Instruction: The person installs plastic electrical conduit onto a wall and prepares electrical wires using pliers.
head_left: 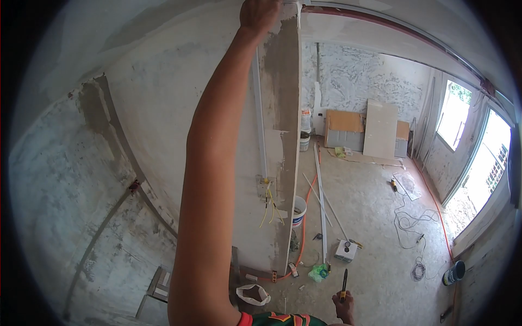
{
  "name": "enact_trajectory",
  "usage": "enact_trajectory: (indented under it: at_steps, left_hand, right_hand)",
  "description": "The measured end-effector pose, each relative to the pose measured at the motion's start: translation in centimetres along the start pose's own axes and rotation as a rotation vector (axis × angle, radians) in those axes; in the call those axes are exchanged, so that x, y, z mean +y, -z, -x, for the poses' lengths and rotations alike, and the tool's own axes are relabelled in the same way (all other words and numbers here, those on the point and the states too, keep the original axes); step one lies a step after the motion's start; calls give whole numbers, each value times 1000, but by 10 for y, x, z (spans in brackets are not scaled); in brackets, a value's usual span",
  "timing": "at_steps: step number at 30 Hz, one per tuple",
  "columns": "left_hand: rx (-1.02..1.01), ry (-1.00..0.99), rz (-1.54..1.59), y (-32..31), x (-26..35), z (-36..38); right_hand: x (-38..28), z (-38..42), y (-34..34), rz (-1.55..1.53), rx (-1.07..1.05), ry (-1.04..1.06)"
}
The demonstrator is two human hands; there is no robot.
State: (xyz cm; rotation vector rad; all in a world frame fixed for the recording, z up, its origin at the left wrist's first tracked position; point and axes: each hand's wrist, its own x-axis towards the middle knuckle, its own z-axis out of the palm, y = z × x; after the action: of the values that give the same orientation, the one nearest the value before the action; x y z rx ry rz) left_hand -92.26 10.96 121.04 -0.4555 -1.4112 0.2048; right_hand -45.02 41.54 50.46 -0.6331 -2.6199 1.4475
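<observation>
My left arm stretches upward, and my left hand (260, 15) is at the top of the wall end (280, 81), close under the ceiling. Its fingers run past the upper edge of the view, so their grip is hidden. Low in the view, my right hand (343, 308) is closed around a hand tool (344, 285) with a yellow-and-black handle and a narrow dark blade pointing up. What kind of blade it is I cannot make out. Yellow wires (269, 204) hang from a wall box below a white conduit (259, 108).
A white bucket (299, 211), long metal profiles (319, 201), a white box (346, 250) and a green plastic bag (318, 273) are on the floor. An orange hose (305, 228) runs along the wall end. Grey cable (417, 271) and a dark bucket (453, 273) lie right. Boards (380, 130) lean at the back.
</observation>
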Motion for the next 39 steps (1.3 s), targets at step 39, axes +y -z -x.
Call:
enact_trajectory:
  at_steps: [39]
  left_hand:
    - [318,-80,111,1,66,23]
  right_hand:
    - [100,-24,-77,-56,-159,2]
